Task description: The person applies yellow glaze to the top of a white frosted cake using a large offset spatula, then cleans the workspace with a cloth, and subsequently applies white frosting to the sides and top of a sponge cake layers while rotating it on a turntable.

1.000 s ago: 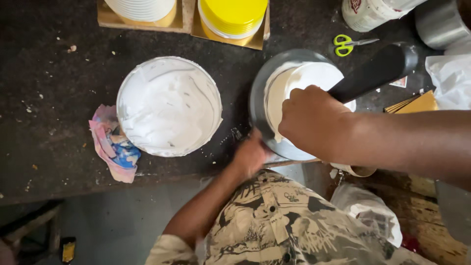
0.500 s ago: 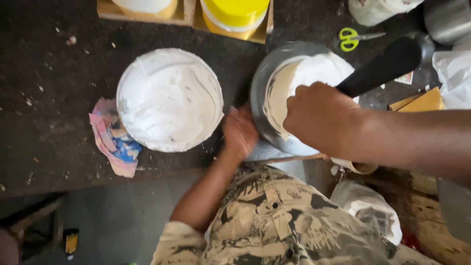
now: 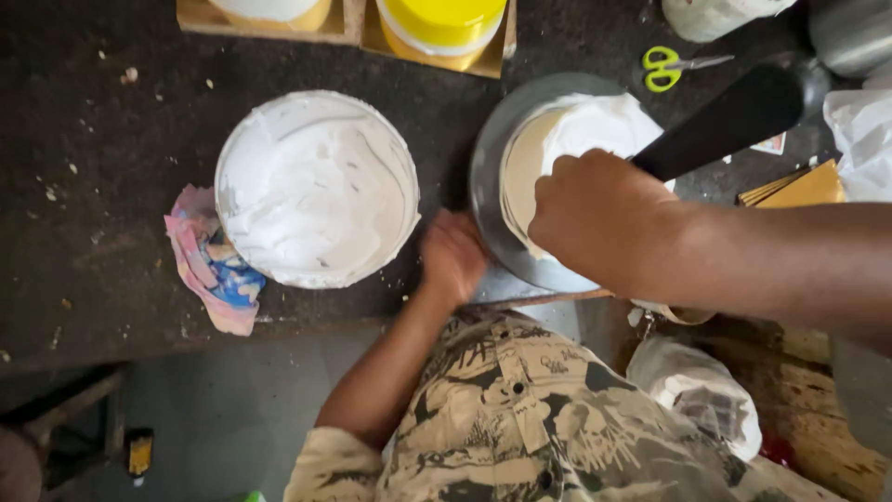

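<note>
My right hand (image 3: 599, 216) is closed around the black handle of a tool (image 3: 725, 121) held over a round cake (image 3: 576, 153) partly coated in white cream. The cake sits on a grey metal turntable (image 3: 488, 186). My left hand (image 3: 452, 256) rests on the near left rim of the turntable, fingers curled against it. A big white bowl of whipped cream (image 3: 316, 186) stands just left of the turntable on the dark worktop (image 3: 93, 186). The tool's blade is hidden behind my right hand.
A crumpled pink and blue cloth (image 3: 212, 265) lies by the bowl. Green-handled scissors (image 3: 669, 67) lie behind the cake. A yellow tub (image 3: 441, 23) sits at the back. Yellow card (image 3: 808, 191) and a white plastic bag (image 3: 859, 125) are at right, another bag (image 3: 697, 390) below.
My left hand has slid a little along the turntable rim and the view has shifted slightly. My right hand stays on the tool over the cake.
</note>
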